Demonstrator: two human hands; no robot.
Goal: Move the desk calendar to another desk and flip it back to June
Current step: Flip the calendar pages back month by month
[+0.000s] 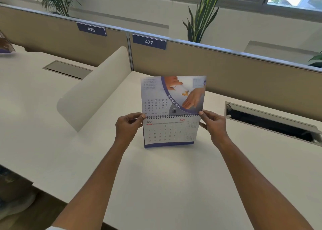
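Note:
The spiral-bound desk calendar (169, 133) stands on the white desk (165, 177) below the sign "477". Its front page reads "JULY 2026". One leaf (172, 94) is raised straight up above the spiral, printed side toward me and upside down, showing a photo and a date grid. My left hand (128, 125) pinches the calendar's upper left corner at the spiral. My right hand (213, 122) pinches the upper right corner at the spiral. Both forearms reach in from the bottom of the view.
A curved beige divider (97, 88) separates this desk from the left desk under sign "476" (91, 29). An open cable hatch (271, 123) lies to the right, a shut one (68, 69) on the left desk. Tan partition panels (226, 67) and plants (202, 17) stand behind.

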